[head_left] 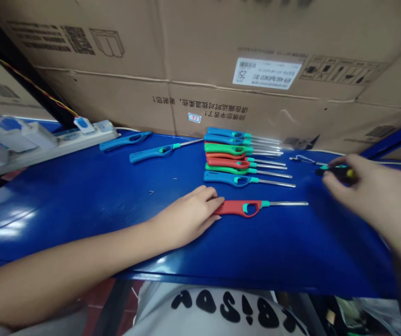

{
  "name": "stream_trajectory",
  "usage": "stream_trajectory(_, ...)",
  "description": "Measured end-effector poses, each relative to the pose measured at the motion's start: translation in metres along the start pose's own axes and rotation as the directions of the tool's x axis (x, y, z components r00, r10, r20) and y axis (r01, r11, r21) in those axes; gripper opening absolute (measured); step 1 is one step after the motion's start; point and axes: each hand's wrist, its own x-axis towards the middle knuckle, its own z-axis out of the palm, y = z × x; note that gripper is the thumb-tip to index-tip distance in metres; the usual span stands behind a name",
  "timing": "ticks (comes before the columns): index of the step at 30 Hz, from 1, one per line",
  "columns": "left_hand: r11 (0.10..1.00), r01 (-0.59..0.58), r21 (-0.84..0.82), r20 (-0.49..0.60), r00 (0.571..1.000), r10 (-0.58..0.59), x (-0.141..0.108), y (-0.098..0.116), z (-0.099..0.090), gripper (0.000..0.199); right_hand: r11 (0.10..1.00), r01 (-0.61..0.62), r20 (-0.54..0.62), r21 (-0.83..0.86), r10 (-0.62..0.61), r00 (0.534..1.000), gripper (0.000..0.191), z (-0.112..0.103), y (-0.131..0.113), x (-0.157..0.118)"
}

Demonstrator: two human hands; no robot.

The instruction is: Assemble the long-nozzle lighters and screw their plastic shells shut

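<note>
My left hand [189, 214] pinches the rear end of a red gas lighter [237, 207] lying on the blue table. Its teal trigger and long metal nozzle point to the right. My right hand [364, 186] is closed around a black tool with a yellow end [338, 175], above the table's right side; blur hides its exact kind. Just beyond the left hand lies a row of lighters, among them a blue lighter [226, 178], a red lighter [226, 162] and a green lighter [224, 149], nozzles all to the right.
Farther left lie a blue lighter [154, 153] and a blue lighter casing [125, 141] without a nozzle. Small metal bits [151, 192] are scattered nearby. A power strip [70, 142] with plugs stands at the back left. A large cardboard box [200, 60] walls off the back.
</note>
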Motion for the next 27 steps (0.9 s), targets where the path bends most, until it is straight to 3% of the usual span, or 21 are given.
stream_trajectory(1, 0.999, -0.007, 0.032, -0.005, 1.000, 0.007, 0.000, 0.002, 0.001, 0.038, 0.989, 0.053, -0.133, 0.139, -0.034, 0.990, 0.027, -0.011, -0.012, -0.005)
stream_trajectory(3, 0.996, -0.021, 0.081, -0.008, 1.000, 0.021, -0.001, 0.007, 0.003, 0.040, 0.884, 0.187, -0.265, 0.428, -0.075, 0.961, 0.028, -0.028, -0.041, -0.018)
stream_trajectory(6, 0.996, -0.074, 0.056, -0.016, 0.997, 0.075, -0.004, 0.013, 0.006, 0.046, 0.637, 0.309, -0.211, 0.706, -0.228, 0.951, 0.019, -0.035, -0.093, -0.034)
stream_trajectory(10, 0.989, -0.139, -0.044, -0.036, 0.990, 0.138, -0.007, 0.013, 0.013, 0.049, 0.436, 0.456, -0.160, 0.776, -0.563, 0.811, 0.018, -0.015, -0.150, -0.035)
stream_trajectory(12, 0.986, -0.153, -0.069, -0.053, 0.987, 0.149, -0.008, 0.011, 0.016, 0.049, 0.388, 0.483, -0.144, 0.785, -0.644, 0.752, 0.018, -0.001, -0.168, -0.028)
stream_trajectory(14, 0.983, -0.161, -0.086, -0.053, 0.986, 0.157, -0.009, 0.009, 0.018, 0.050, 0.386, 0.494, -0.128, 0.779, -0.673, 0.728, 0.017, 0.011, -0.180, -0.022)
stream_trajectory(19, 0.978, -0.153, -0.142, -0.069, 0.987, 0.145, -0.009, 0.005, 0.017, 0.044, 0.421, 0.513, -0.158, 0.748, -0.637, 0.754, 0.017, 0.021, -0.186, -0.017)
stream_trajectory(22, 0.969, -0.137, -0.207, -0.093, 0.988, 0.120, -0.005, 0.002, 0.017, 0.039, 0.393, 0.434, -0.184, 0.811, -0.533, 0.826, 0.014, 0.015, -0.181, -0.017)
stream_trajectory(25, 0.955, -0.123, -0.269, -0.125, 0.988, 0.092, 0.000, -0.005, 0.019, 0.038, 0.292, 0.266, -0.155, 0.919, -0.353, 0.923, 0.013, 0.007, -0.169, -0.017)
stream_trajectory(27, 0.944, -0.126, -0.304, -0.143, 0.986, 0.086, 0.003, -0.010, 0.020, 0.038, 0.175, 0.153, -0.110, 0.973, -0.235, 0.966, 0.016, 0.003, -0.158, -0.017)
